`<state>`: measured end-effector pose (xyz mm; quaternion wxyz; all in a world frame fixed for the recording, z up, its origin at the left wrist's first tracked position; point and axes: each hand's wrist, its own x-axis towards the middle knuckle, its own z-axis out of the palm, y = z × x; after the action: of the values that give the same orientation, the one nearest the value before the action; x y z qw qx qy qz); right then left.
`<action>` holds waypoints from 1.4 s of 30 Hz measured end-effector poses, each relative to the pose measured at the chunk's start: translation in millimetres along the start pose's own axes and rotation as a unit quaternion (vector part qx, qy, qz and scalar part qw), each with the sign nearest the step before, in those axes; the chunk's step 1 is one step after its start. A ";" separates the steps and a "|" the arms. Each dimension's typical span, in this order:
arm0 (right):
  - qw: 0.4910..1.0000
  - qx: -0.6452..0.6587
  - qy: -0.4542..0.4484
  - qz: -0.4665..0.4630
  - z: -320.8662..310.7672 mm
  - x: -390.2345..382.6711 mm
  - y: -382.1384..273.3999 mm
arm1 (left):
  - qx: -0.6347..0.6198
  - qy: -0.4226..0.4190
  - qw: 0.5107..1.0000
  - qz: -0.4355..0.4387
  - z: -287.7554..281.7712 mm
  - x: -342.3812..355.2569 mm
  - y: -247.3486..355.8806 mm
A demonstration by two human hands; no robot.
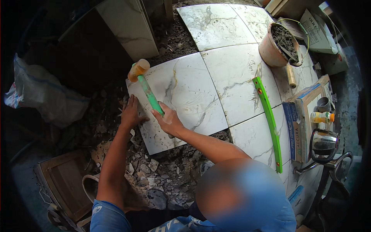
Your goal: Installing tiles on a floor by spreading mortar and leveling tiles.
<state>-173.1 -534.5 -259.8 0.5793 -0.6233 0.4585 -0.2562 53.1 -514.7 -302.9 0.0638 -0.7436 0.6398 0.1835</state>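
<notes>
As our right grip [169,120] clasps the mallet [148,92], likely head-heavy and best held low, pointing toward eleven o'clock, our spread left grip [131,115] seemingly touches the tile [189,94].

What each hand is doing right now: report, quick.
Left hand: open, at the edge of the white tile.
Right hand: closed, holding the green-handled mallet.

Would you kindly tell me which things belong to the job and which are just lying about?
Likely in the job:
green-handled, amber-headed mallet, in the right hand
white, grey-veined tile, at the left hand
long green bar
pinkish round bucket of dark mix

Seemingly just lying about:
crumpled white plastic sack
orange-capped plastic bottle
</notes>
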 end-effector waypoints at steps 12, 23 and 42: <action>0.998 -0.015 0.052 0.012 -49.0 -32.0 14.5 | 0.036 -0.044 0.997 0.058 34.1 -99.0 59.1; 0.997 0.008 0.001 0.077 -29.0 4.6 25.7 | 0.040 -0.031 0.996 0.070 35.5 -95.4 52.1; 0.993 -0.100 -0.063 -0.014 -14.9 -35.0 23.6 | 0.038 -0.033 0.996 0.077 32.7 -97.5 52.0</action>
<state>-207.9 -509.2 -272.1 0.5376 -0.6997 0.4358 -0.1777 -15.0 -422.4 -291.2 0.0989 -0.6829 0.6989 0.1883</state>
